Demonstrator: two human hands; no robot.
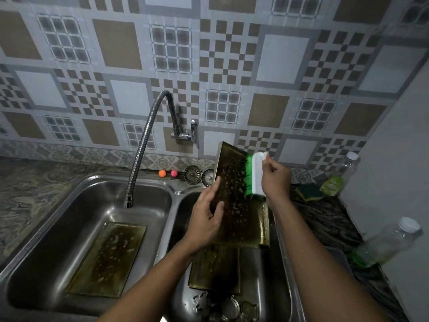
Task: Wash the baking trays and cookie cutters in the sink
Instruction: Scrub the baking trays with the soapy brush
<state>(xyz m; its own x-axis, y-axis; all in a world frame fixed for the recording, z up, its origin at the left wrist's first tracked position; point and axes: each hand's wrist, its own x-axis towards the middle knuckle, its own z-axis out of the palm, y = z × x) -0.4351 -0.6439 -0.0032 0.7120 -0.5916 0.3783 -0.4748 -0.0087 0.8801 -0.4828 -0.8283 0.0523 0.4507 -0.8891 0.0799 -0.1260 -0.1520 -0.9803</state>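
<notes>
A dark, soap-flecked baking tray (236, 201) stands tilted over the right sink basin (282, 270). My left hand (206, 219) holds its left edge, thumb on the face. My right hand (276, 180) grips a white scrub brush (256, 175) with green bristles pressed against the tray's upper right side. A second tray (214, 270) lies below it in the right basin, and a third tray (109, 256) lies flat in the left basin (58, 228). Several metal cookie cutters (228, 306) sit at the front of the right basin.
A flexible faucet (144, 145) arches over the left basin. Two sink strainers (192, 174) and two small balls (162, 173) sit on the back ledge. A green-yellow sponge (310, 191) and two plastic bottles (339, 175) (387, 242) rest on the right counter.
</notes>
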